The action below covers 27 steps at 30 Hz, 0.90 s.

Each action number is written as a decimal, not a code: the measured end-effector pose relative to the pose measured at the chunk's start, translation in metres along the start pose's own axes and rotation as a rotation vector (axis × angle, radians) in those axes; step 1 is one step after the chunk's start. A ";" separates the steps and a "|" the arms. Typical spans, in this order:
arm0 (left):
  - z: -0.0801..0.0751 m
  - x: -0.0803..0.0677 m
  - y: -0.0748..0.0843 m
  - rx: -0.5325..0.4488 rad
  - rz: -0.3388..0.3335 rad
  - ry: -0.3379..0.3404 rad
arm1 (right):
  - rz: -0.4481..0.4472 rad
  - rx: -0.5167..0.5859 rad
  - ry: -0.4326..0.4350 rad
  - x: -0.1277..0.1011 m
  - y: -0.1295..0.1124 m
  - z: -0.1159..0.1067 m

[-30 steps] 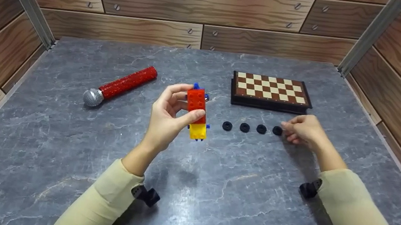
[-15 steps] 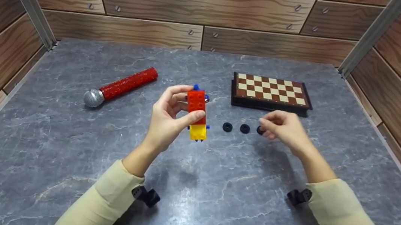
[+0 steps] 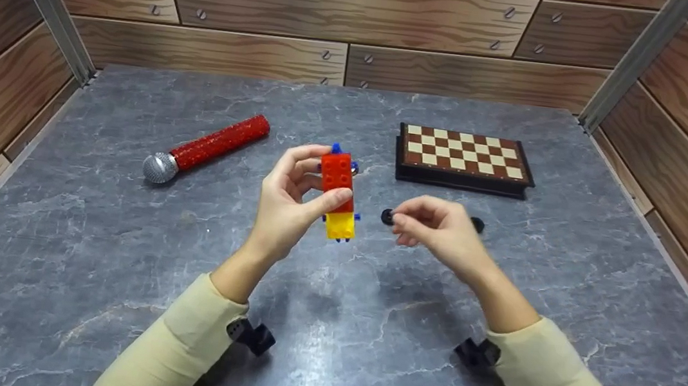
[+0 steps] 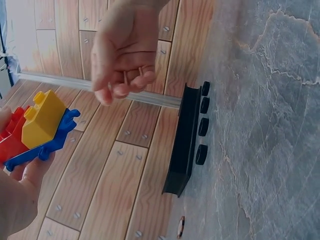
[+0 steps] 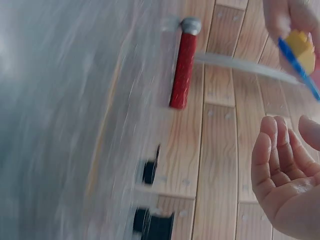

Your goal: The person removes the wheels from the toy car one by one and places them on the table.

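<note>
We are gripping the brick stack (image 3: 337, 193) in our left hand (image 3: 286, 202), upright above table centre. Our right hand (image 3: 440, 232), fingers curled, is hovering just right of it; contents: cannot tell. Black wheels (image 4: 202, 125) are lying near the chessboard (image 3: 463, 157).

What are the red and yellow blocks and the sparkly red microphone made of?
The blocks, held in the left hand, look like glossy moulded plastic: bright solid colours, round studs. The microphone seems to have a glittery red handle, probably plastic with a sparkle coating, and a silver mesh head that looks like metal.
</note>
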<state>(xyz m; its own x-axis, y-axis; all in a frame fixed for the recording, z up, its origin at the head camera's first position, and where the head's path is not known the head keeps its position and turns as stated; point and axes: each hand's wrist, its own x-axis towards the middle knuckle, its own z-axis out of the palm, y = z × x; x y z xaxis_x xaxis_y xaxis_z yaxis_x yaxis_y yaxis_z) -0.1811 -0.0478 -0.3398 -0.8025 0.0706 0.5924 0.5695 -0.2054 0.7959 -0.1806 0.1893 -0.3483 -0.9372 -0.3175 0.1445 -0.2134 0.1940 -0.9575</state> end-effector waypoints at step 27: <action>0.000 0.000 0.001 -0.028 0.017 0.029 | -0.045 0.132 -0.086 -0.002 -0.010 0.051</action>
<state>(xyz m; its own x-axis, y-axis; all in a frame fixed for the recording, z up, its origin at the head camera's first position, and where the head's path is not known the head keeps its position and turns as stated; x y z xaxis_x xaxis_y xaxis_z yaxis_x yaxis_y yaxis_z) -0.1807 -0.0483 -0.3388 -0.7980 0.0386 0.6015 0.5780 -0.2335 0.7819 -0.1623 0.1403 -0.3517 -0.8993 -0.4022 0.1718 -0.2112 0.0554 -0.9759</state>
